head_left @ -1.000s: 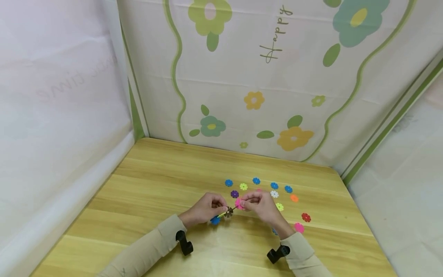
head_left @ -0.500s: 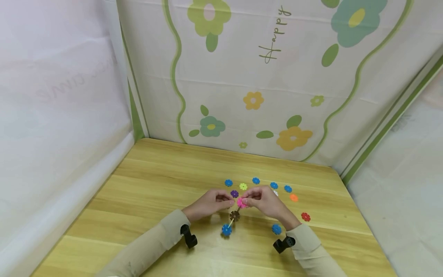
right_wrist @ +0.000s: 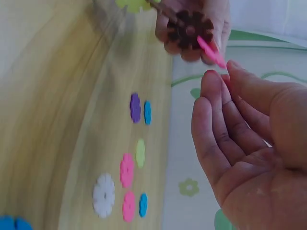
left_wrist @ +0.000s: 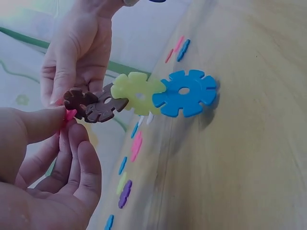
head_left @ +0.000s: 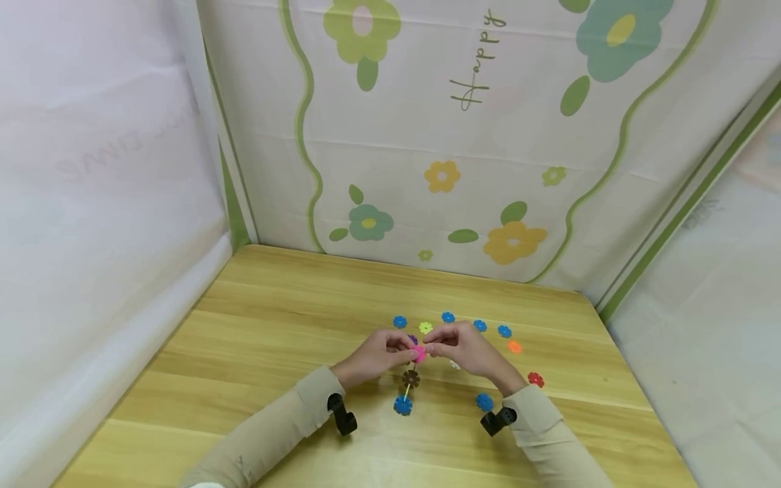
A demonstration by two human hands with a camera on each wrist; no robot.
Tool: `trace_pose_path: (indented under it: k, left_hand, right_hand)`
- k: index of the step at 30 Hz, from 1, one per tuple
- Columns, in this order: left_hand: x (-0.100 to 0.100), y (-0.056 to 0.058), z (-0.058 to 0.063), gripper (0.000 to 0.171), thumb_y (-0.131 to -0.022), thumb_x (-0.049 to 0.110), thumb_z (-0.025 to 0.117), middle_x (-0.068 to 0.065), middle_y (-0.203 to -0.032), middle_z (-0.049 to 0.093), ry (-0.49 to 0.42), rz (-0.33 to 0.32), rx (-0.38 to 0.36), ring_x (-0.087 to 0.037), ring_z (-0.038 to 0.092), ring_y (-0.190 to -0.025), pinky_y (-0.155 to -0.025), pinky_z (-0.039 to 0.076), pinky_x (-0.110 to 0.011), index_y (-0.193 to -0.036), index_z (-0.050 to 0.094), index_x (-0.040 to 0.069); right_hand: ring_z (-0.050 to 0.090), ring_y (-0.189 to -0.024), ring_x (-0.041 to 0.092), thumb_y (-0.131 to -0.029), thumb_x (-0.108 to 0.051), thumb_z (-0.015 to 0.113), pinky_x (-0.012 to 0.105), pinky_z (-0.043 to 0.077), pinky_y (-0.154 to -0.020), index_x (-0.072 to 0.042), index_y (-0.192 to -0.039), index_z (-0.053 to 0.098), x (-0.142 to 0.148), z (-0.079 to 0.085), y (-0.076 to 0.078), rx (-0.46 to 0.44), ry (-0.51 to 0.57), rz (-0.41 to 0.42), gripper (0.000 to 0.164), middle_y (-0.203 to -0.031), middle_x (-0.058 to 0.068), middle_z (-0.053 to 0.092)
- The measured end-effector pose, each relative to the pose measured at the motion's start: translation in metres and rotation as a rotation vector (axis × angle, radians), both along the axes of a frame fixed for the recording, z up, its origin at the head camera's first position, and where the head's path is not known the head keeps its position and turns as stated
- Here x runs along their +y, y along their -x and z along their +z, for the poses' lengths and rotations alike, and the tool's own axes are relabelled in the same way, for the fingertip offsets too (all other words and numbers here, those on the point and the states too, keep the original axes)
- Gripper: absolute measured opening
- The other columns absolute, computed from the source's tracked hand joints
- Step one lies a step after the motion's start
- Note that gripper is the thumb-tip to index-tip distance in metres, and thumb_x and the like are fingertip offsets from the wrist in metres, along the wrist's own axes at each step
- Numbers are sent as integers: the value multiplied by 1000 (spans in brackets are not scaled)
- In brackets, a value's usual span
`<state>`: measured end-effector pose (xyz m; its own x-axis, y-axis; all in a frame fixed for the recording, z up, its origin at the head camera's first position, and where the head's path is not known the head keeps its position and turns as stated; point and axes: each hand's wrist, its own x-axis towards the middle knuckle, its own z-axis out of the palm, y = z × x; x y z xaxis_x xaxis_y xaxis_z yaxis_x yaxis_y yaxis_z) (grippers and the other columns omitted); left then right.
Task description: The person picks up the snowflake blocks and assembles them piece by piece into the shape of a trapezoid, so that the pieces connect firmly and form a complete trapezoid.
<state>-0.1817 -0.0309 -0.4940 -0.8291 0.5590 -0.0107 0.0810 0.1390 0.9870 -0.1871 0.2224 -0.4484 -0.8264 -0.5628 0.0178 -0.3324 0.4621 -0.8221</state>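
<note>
Slotted plastic snowflake discs make a joined chain in front of me. From its lower end run a blue disc [head_left: 403,405], a yellow disc [left_wrist: 136,93], two brown discs [left_wrist: 106,105] and a pink disc [head_left: 418,354] at the top. My left hand [head_left: 381,354] pinches the pink disc between thumb and fingers. At that disc's other edge, my right hand [head_left: 466,351] has its thumb and fingertips together, seemingly on the rim. The pink disc shows nearly edge-on in the right wrist view, and the fingers hide part of it.
Loose discs lie on the wooden table [head_left: 293,298] beyond and right of the hands: several blue ones [head_left: 448,317], a yellow one [head_left: 426,328], a purple one [right_wrist: 135,108], a white one [right_wrist: 103,195], pink ones [right_wrist: 127,170], an orange one [head_left: 514,346] and a red one [head_left: 535,379]. Printed cloth walls [head_left: 390,135] stand around.
My left hand first held the chain near the brown and yellow discs, then let go as the chain swung down. Now it grips the pink disc, which my right hand was holding.
</note>
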Motion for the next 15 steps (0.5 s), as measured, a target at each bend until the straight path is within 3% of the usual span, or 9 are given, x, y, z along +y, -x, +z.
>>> trace_pose_path:
  k: [6,10,15]
  left_hand:
    - [-7,-1,-5,17,-102,32,72,-1,-110,72,21,56,-24,-19,67,-101,-94,58,-41,-107,76,16]
    - [-11,-1,-9,16,-102,29,73,-2,-104,72,12,70,-28,-20,66,-98,-89,58,-37,-108,76,14]
    - [-12,0,-11,17,-102,27,73,-3,-106,72,1,66,-34,-19,66,-98,-88,58,-34,-109,76,11]
  right_hand:
    - [74,-89,23,-101,-17,73,23,60,-76,-7,-115,78,29,-4,0,144,-228,-85,18,-102,4,78]
    - [67,-86,8,-98,-14,77,21,58,-76,-4,-113,77,45,-15,-2,177,-327,-118,19,-102,2,76]
    - [61,-84,5,-96,-16,80,21,56,-74,-7,-111,79,53,-32,-4,193,-358,-156,18,-99,-2,72]
